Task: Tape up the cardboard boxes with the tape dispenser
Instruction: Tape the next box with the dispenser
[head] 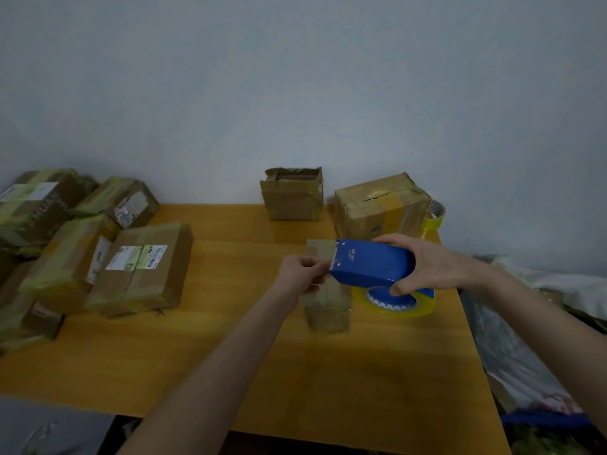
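My right hand [430, 264] grips a blue tape dispenser [371, 266] loaded with a yellowish tape roll [423, 308], held just above the wooden table [295, 372]. My left hand [300, 274] pinches the free end of the tape at the dispenser's cutter edge. Under both hands lies a small narrow cardboard box [326, 307], partly hidden by the dispenser and my left hand. Two more boxes stand at the back: an open-topped one [292, 195] and a larger taped one [381, 206].
Several taped parcels with labels are piled at the table's left side [141, 267]. A spare tape roll [433, 218] sits behind the larger box at the back right. Plastic bags and clutter [525, 339] lie off the table's right edge. A wall rises behind.
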A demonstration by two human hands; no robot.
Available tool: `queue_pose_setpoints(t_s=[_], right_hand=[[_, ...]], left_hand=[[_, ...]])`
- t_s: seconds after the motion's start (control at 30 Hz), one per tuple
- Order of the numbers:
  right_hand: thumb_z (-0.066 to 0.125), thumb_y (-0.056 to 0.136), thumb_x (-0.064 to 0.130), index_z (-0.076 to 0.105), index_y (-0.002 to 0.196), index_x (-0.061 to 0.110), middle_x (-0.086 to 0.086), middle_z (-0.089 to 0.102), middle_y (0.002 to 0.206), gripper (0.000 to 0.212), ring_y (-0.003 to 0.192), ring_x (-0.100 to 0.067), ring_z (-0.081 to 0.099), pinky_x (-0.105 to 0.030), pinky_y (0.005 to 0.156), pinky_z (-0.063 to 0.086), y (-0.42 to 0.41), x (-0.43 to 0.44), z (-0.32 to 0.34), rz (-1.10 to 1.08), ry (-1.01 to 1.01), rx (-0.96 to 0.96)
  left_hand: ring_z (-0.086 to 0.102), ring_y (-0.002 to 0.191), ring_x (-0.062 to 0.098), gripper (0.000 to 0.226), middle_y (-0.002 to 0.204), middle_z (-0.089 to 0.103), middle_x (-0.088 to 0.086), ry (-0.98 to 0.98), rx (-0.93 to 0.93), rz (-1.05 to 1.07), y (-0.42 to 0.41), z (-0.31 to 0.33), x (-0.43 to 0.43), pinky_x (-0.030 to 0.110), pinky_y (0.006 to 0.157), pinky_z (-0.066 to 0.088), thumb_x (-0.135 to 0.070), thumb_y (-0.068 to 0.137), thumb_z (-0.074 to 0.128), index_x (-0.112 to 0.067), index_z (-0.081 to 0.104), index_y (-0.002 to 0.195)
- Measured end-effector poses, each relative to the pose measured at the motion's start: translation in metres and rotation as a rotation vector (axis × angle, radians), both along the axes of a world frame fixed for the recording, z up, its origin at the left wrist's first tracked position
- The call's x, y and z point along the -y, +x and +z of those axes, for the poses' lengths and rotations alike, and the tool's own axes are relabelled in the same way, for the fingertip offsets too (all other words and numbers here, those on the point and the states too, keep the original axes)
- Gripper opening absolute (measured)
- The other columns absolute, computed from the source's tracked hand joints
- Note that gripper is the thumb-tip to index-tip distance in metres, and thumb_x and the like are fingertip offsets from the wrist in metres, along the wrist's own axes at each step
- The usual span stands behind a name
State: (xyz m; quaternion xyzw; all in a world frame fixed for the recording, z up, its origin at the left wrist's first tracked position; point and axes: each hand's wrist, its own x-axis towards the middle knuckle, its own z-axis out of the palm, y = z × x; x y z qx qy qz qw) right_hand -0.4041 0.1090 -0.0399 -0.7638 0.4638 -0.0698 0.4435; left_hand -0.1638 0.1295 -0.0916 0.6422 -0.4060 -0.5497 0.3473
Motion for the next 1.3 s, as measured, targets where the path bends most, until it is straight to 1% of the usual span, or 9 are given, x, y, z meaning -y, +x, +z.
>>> queue_pose_setpoints(t_s=[0.13,0.23,0.4,0.53,0.67,0.87,1.0,1.13,1.3], right_hand=[[0.081,0.069,0.026,0.043,0.127,0.041,0.016,0.053,0.116,0.071,0.102,-0.002,0.054,-0.013,0.078,0.046,0.007,-0.005,-0.003,0.054,-0.036,-0.059],[0.075,0.063,0.033,0.046,0.120,0.047,0.019,0.055,0.111,0.066,0.096,0.006,0.054,-0.009,0.073,0.045,0.009,-0.009,-0.009,0.077,-0.022,-0.084],[0.079,0.073,0.025,0.042,0.120,0.053,0.016,0.058,0.114,0.066,0.101,-0.007,0.058,-0.039,0.091,0.051,-0.010,-0.011,-0.022,0.083,-0.031,-0.244],[0.077,0.073,0.025,0.035,0.121,0.057,0.019,0.057,0.114,0.071,0.102,-0.009,0.058,-0.039,0.091,0.051,-0.017,-0.010,-0.029,0.079,-0.029,-0.331],[0.078,0.072,0.026,0.033,0.114,0.062,0.018,0.056,0.116,0.071,0.104,-0.010,0.057,-0.040,0.090,0.051,-0.019,-0.009,-0.037,0.065,-0.023,-0.331],[0.074,0.061,0.035,0.041,0.112,0.060,0.016,0.058,0.113,0.066,0.102,-0.010,0.058,-0.042,0.090,0.051,-0.021,-0.007,-0.050,0.042,0.039,-0.341],[0.076,0.073,0.025,0.034,0.126,0.051,0.010,0.057,0.117,0.072,0.106,-0.016,0.056,-0.041,0.093,0.049,-0.016,-0.007,-0.063,0.047,0.055,-0.408],[0.076,0.072,0.025,0.032,0.124,0.053,0.009,0.056,0.117,0.073,0.105,-0.016,0.055,-0.044,0.093,0.049,-0.007,-0.008,-0.073,0.044,0.069,-0.401],[0.076,0.071,0.026,0.035,0.130,0.050,0.010,0.056,0.115,0.076,0.104,-0.017,0.055,-0.044,0.092,0.050,0.010,-0.001,-0.076,0.015,0.063,-0.370]], left_hand=[[0.058,0.066,0.009,0.011,0.074,0.064,0.001,0.010,0.061,-0.014,0.009,-0.010,-0.009,0.017,0.053,0.046,-0.019,0.090,0.064,-0.010,0.065,0.083],[0.057,0.062,0.007,0.013,0.071,0.064,0.000,0.038,0.059,0.033,0.023,-0.020,-0.018,0.016,0.049,0.045,-0.020,0.089,0.066,-0.009,0.065,0.081],[0.052,0.062,0.012,0.019,0.070,0.059,0.003,0.091,0.091,0.174,0.060,-0.041,-0.035,0.015,0.045,0.046,-0.019,0.090,0.067,-0.002,0.063,0.083],[0.052,0.067,0.013,0.021,0.074,0.060,0.004,0.097,0.124,0.178,0.061,-0.054,-0.043,0.017,0.048,0.050,-0.020,0.091,0.066,0.001,0.064,0.088],[0.053,0.066,0.011,0.019,0.074,0.061,0.003,0.094,0.134,0.180,0.057,-0.059,-0.039,0.016,0.047,0.049,-0.019,0.091,0.066,-0.003,0.062,0.082],[0.052,0.064,0.010,0.018,0.073,0.062,0.003,0.112,0.147,0.171,0.051,-0.067,-0.033,0.016,0.047,0.048,-0.017,0.091,0.066,-0.007,0.061,0.077],[0.055,0.069,0.009,0.018,0.075,0.063,0.002,0.118,0.166,0.147,0.047,-0.076,-0.034,0.021,0.056,0.052,-0.018,0.091,0.065,-0.007,0.062,0.078],[0.064,0.083,0.013,0.019,0.080,0.066,0.004,0.111,0.119,0.144,0.046,-0.082,-0.033,0.025,0.070,0.056,-0.019,0.091,0.065,-0.009,0.061,0.076],[0.065,0.082,0.016,0.019,0.077,0.066,0.006,0.112,0.121,0.190,0.058,-0.086,-0.024,0.023,0.070,0.055,-0.018,0.090,0.067,-0.008,0.063,0.074]])
